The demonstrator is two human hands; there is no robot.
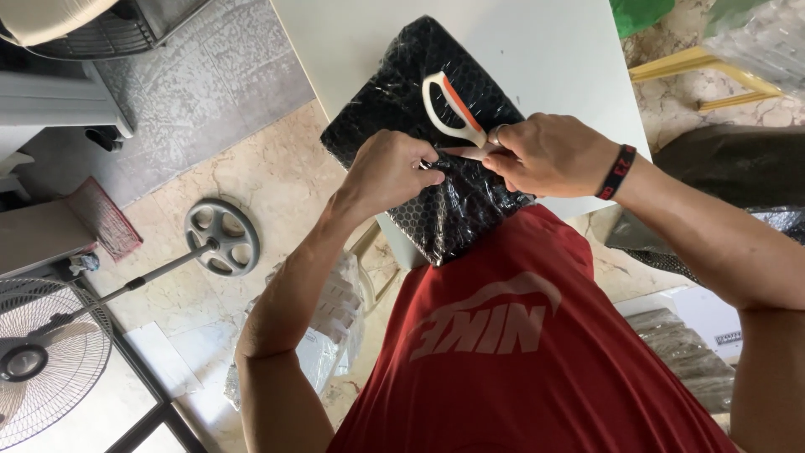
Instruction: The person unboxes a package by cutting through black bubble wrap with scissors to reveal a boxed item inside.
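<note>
Two hands working scissors on a wrapped package at the near edge of a desk.

The white desk (537,50) carries a black, honeycomb-patterned package (419,101) in clear film, overhanging its near edge. The right hand (549,155) grips white-and-orange scissors (453,113) lying on the package; the left hand (387,170) pinches the film just beside the blades.

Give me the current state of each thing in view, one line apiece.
Left hand: closed, pinching the clear film on the package.
Right hand: closed on the scissors.
Scissors: held, blades at the film, white-and-orange handle up on the package.
Black package: wrapped in clear film, lying on the white table, overhanging its near edge.
Floor fan: spinning or stopped, cannot tell.
</note>
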